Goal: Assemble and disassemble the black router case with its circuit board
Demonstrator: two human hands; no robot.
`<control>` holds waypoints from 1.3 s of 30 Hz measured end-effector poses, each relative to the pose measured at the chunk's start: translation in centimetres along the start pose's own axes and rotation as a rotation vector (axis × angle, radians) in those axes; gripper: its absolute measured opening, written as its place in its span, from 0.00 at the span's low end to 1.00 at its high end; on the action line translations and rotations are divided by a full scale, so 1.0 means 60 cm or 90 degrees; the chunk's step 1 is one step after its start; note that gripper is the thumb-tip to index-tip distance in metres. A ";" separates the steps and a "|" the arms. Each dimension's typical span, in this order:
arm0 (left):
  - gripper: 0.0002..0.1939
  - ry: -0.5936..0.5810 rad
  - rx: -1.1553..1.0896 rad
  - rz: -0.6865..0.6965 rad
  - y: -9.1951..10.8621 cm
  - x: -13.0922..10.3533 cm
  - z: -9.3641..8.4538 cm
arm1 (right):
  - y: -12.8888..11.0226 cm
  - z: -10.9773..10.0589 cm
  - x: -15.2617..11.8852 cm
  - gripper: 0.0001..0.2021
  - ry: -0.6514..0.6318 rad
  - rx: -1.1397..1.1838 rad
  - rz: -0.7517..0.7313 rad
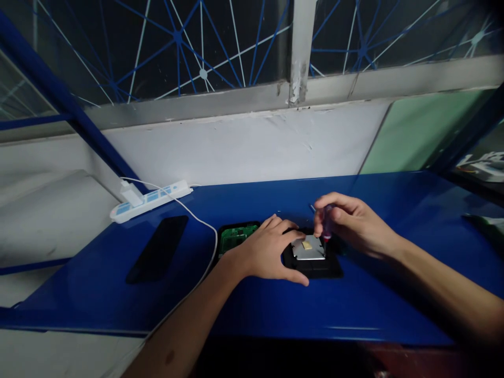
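Note:
My right hand (350, 220) is closed around a screwdriver (327, 227) with a clear purple-red handle, held nearly upright. Its tip points down at the right edge of a silver metal plate (311, 254) with a small yellowish pad on it. That plate sits in a black casing (333, 270) on the blue table. Spread over the casing's left side, my left hand (271, 247) has its fingers apart, thumb near the front edge and fingertips by the back. A green circuit board (235, 236) in a black shell lies just left, partly hidden behind this hand.
On the blue table (366, 315), a black phone-like slab (157, 249) lies to the left. Behind it is a white power strip (155, 199) with a plugged-in charger (132, 193). A white cable (200, 220) runs forward past my left forearm. A wall (252, 149) bounds the back.

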State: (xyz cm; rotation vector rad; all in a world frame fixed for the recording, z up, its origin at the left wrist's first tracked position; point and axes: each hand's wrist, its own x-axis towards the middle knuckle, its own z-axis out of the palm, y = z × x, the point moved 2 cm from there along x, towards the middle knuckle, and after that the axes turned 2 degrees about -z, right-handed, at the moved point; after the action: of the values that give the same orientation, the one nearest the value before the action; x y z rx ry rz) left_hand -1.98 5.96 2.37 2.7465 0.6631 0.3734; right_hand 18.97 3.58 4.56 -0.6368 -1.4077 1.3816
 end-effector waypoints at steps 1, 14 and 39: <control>0.42 0.002 0.002 0.003 0.000 0.000 0.001 | 0.001 0.002 0.000 0.12 -0.001 0.011 0.005; 0.42 -0.003 -0.003 -0.003 0.000 0.001 -0.001 | -0.004 0.004 -0.001 0.11 0.008 -0.009 -0.025; 0.42 0.002 0.005 -0.001 0.002 0.002 -0.003 | -0.005 0.013 -0.004 0.12 0.009 -0.011 -0.002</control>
State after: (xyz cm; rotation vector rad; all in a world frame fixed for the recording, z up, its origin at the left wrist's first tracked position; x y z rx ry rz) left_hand -1.90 5.96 2.56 2.7532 0.6690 0.3748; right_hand 18.41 2.98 4.88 -0.6539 -1.4098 1.3624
